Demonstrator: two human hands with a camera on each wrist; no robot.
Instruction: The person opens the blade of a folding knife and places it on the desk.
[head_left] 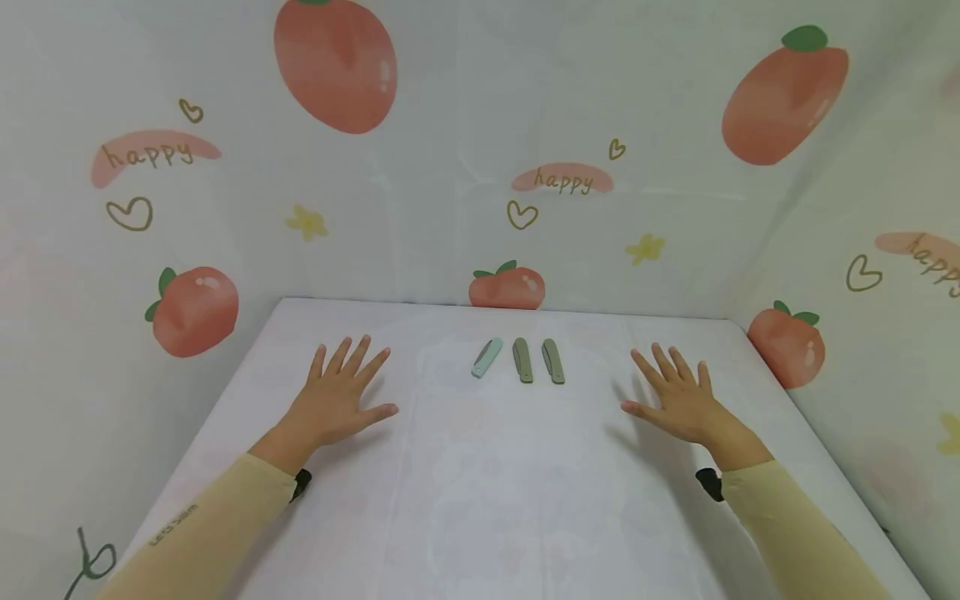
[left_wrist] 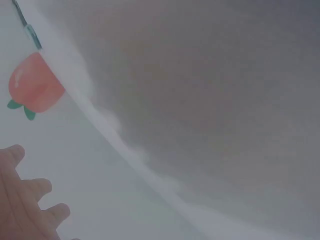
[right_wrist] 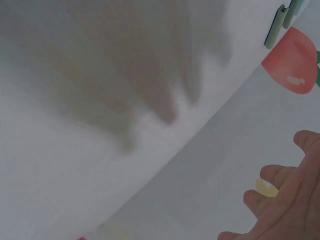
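Observation:
Three small folding knives lie side by side near the back of the white table. The left one is a mint-green folding knife and leans to the right. Beside it are two olive-green ones, the middle knife and the right knife, nearly parallel. A sliver of blade shows along each handle. My left hand hovers palm down over the table's left side, fingers spread and holding nothing. Over the right side is my right hand, also spread and holding nothing. Both hands are apart from the knives.
A white cloth covers the table. Behind it and at the sides hangs a pale curtain printed with red fruit, hearts and the word happy. Black bands show at the wrists, by the beige sleeves.

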